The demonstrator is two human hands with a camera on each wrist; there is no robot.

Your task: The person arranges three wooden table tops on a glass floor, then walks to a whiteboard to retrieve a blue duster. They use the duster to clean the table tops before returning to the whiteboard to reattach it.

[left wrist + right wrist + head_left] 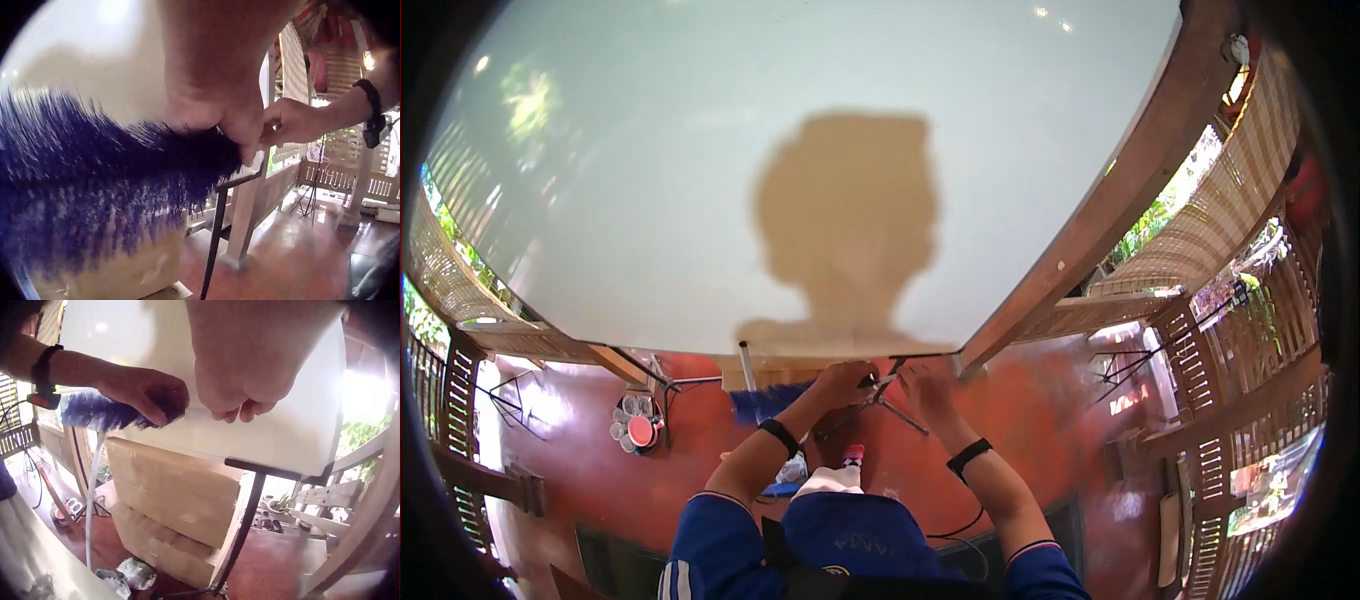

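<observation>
- At the far left of the head view, a cluster of clear cups and a pink lid (pixel 638 430) sits on the red floor (pixel 1040 420).
- Next comes the blue feather duster (pixel 765 402), lying along the lower edge of the big white board (pixel 700 200); the wrist views show its dark blue bristles (pixel 94 181) spreading across the board's face.
- The left hand (pixel 840 382) has its fingers curled round the duster's inner end, gripping it against the board's edge.
- A thin dark metal stand (pixel 870 405) runs below and between the two hands.
- The right hand (pixel 927 385) sits just beside the left at the same edge, fingers curled under; I cannot tell what it pinches, if anything.
- To the right, a wooden post (pixel 1100 210) borders the board, with slatted railing (pixel 1250 400) beyond.
</observation>
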